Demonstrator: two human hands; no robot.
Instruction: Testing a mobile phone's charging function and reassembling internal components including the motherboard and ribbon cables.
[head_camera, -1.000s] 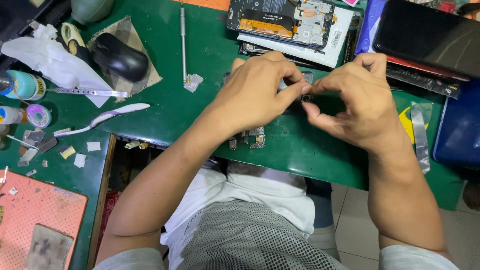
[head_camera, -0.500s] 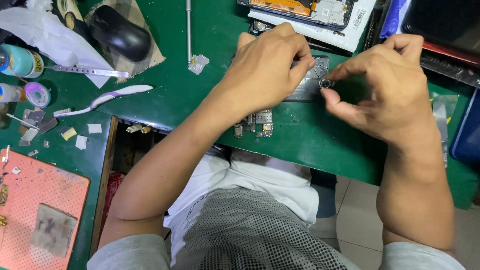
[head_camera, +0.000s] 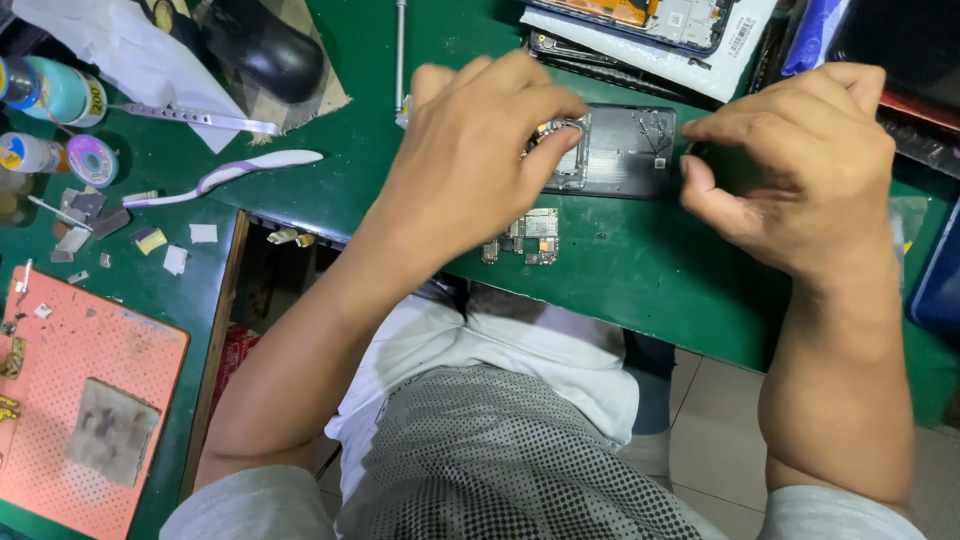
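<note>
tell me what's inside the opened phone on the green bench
Inside the opened phone, a dark inner plate and a metal-shielded part at its left end show. The left hand covers that end's corner; the right hand hides the right edge.

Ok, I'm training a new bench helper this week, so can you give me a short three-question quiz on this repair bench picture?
1. True or false: the left hand has its fingertips on the opened phone body.
2. Which lies nearest the table edge, just below the phone body?
A. the black computer mouse
B. the small circuit board
C. the white toothbrush
3. What colour is the perforated mat at lower left?

Key:
1. True; the right hand is at the phone body's other end.
2. B
3. Orange-pink; it lies left of the green table.
</note>
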